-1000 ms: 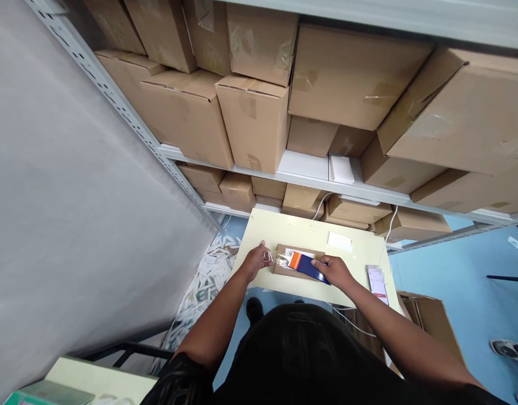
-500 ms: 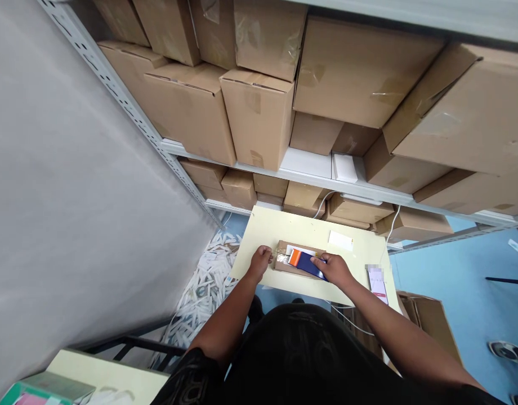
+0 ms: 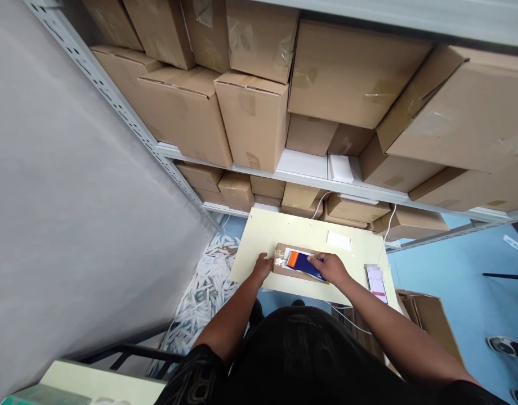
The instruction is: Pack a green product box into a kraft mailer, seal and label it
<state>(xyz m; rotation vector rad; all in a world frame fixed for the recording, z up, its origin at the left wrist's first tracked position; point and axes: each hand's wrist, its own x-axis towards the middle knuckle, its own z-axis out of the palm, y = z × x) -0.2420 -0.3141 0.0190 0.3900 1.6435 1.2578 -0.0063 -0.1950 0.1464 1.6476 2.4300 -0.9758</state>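
Note:
On the table lies a small brown cardboard box (image 3: 279,268), with shiny clear tape at its left end and a white label (image 3: 287,252) on top. My left hand (image 3: 263,266) is at the box's left end, fingers closed against that edge; its fingertips are partly hidden. A flat dark blue piece with an orange end (image 3: 300,261) lies across the label, and I cannot make out its kind. My right hand (image 3: 330,268) grips its right end, thumb on top.
The pale yellow table (image 3: 267,225) also carries a white card (image 3: 339,240) and a phone (image 3: 376,283). Shelves stacked with cardboard boxes (image 3: 250,121) rise behind it. White paper strips (image 3: 200,287) cover the floor at left. A person's shoe (image 3: 501,346) shows at right.
My left hand has gone from a pinch just off the box's left end to a hold against it. The blue piece has shifted slightly, and more of the label shows. The view has moved a little.

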